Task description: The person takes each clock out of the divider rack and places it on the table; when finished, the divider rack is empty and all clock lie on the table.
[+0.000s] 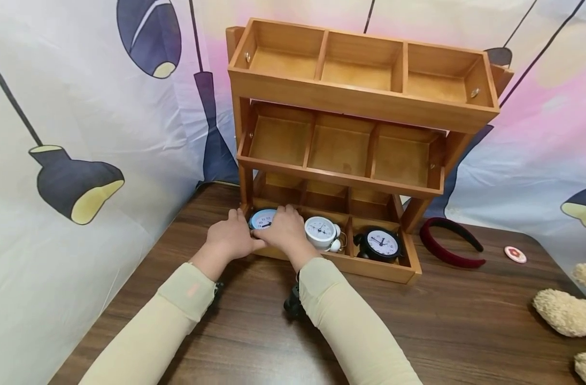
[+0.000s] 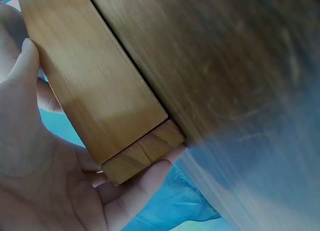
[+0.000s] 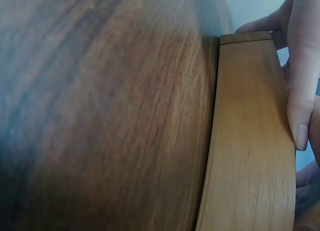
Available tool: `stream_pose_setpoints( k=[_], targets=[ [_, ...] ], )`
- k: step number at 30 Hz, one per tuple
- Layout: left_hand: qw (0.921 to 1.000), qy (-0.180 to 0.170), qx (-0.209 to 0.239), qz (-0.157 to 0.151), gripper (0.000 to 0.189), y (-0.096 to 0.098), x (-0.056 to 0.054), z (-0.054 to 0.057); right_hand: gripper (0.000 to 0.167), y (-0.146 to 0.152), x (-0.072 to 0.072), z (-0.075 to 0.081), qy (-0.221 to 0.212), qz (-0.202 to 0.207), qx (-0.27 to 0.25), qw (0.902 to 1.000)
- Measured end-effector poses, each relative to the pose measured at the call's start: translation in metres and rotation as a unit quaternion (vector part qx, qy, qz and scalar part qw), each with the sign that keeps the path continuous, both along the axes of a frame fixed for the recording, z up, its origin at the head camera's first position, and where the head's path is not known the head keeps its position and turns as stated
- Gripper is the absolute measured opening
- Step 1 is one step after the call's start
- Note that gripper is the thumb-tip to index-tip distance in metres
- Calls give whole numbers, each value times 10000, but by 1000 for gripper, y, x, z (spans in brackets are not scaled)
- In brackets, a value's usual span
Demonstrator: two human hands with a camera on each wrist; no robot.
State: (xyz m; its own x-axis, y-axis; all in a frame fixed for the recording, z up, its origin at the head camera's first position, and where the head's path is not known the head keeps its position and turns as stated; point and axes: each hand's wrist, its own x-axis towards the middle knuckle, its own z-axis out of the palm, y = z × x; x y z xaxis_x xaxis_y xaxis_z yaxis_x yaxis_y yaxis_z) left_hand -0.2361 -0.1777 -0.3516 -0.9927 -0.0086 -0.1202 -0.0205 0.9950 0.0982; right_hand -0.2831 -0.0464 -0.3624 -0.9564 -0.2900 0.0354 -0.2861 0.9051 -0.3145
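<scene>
A blue-rimmed alarm clock (image 1: 262, 218) with a white dial sits in the left compartment of the wooden shelf's bottom tier (image 1: 370, 267). My left hand (image 1: 229, 235) holds its left side. In the left wrist view the left thumb (image 2: 30, 58) lies along the tier's front edge, and a finger (image 2: 145, 183) rests against the tier's end. From the other side my right hand (image 1: 285, 230) grips the clock, covering its right part. The two thumbs come close together before the dial. A white alarm clock (image 1: 320, 230) lies face up just right of my right hand.
A black alarm clock (image 1: 380, 243) fills the right compartment of the bottom tier. Two more three-part tiers (image 1: 360, 91) rise above my hands. A dark red headband (image 1: 442, 251), a round badge (image 1: 515, 254) and a plush toy (image 1: 564, 313) are on the wooden table (image 1: 447, 331) at right.
</scene>
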Motion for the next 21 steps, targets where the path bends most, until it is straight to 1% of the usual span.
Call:
stream_pose_setpoints(
  k=[4, 7, 13, 17, 21],
  targets=[
    [9999, 63, 46, 73, 111, -1, 1, 2, 92, 0, -1, 1, 74, 78, 12, 9999],
    [9996, 135, 180, 155, 113, 0, 1, 3, 93, 3, -2, 1, 123, 169, 4, 9998],
    [9990, 189, 335, 231, 121, 3, 0, 6, 93, 9, -5, 2, 40, 276, -272, 9992],
    [9991, 117, 308, 279, 127, 4, 0, 5, 91, 13, -6, 6, -175, 359, -585, 9975],
    [9990, 65, 296, 334, 128, 3, 2, 5, 91, 16, -6, 14, -539, 413, -1065, 9920]
  ],
)
